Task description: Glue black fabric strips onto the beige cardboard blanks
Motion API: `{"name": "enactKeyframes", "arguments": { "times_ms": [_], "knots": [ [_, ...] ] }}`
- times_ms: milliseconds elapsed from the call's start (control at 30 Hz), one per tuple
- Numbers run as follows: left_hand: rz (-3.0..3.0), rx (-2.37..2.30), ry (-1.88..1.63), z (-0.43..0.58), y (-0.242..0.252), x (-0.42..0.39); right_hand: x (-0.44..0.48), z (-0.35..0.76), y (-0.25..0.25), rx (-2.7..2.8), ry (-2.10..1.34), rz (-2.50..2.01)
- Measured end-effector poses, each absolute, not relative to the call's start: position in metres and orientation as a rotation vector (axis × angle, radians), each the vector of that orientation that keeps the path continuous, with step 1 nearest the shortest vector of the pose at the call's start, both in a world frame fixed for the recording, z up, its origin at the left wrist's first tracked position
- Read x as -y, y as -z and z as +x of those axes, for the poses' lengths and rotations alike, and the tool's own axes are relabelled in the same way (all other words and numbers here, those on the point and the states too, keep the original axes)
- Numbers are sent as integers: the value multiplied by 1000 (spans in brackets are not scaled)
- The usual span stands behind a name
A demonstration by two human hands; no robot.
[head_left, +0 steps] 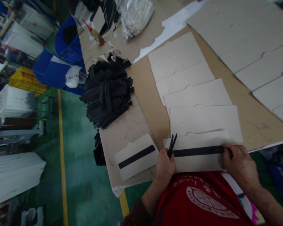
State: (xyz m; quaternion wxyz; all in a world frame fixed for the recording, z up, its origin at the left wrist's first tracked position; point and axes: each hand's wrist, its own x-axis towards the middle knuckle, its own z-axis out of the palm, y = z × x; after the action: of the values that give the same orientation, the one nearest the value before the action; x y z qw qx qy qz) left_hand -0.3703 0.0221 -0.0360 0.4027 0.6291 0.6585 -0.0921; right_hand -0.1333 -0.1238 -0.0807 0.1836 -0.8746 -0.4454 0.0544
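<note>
A black strip (198,151) lies lengthwise across a pale beige panel (193,164) at the table's front edge, close to my body. My left hand (165,166) is closed at the panel's left end, with spare black strips (172,145) sticking up from its fingers. At the other end, the fingers of my right hand (239,163) pinch the strip's right end against the panel. To the left rests another beige panel (129,151) with a black strip along its middle. Behind, several bare beige panels (202,117) overlap in a row.
A large heap of black strips (108,91) sits at the table's left edge. Farther back are a glue bottle (95,34) with a red nozzle and a clear plastic bag (135,17). More panels (250,47) overlap at right. Blue bins (52,70) stand on the floor.
</note>
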Motion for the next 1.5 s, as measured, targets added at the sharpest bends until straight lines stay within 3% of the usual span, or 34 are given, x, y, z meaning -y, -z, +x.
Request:
{"name": "enactKeyframes", "arguments": {
  "times_ms": [267,467,800,1233,1500],
  "knots": [
    [1656,-1733,178,-366,31,-20,122,-132,82,1232,-159,-2453],
    [1920,-1509,268,-367,31,-13,122,-130,76,1176,-402,-2470],
    [1867,-1492,315,-360,33,-18,116,-124,78,979,-629,-2431],
    [1884,-1502,355,-360,39,-16,111,-121,91,780,-677,-2454],
    [1874,-1436,149,-371,48,-18,122,-112,94,637,-750,-2339]
  ]
}}
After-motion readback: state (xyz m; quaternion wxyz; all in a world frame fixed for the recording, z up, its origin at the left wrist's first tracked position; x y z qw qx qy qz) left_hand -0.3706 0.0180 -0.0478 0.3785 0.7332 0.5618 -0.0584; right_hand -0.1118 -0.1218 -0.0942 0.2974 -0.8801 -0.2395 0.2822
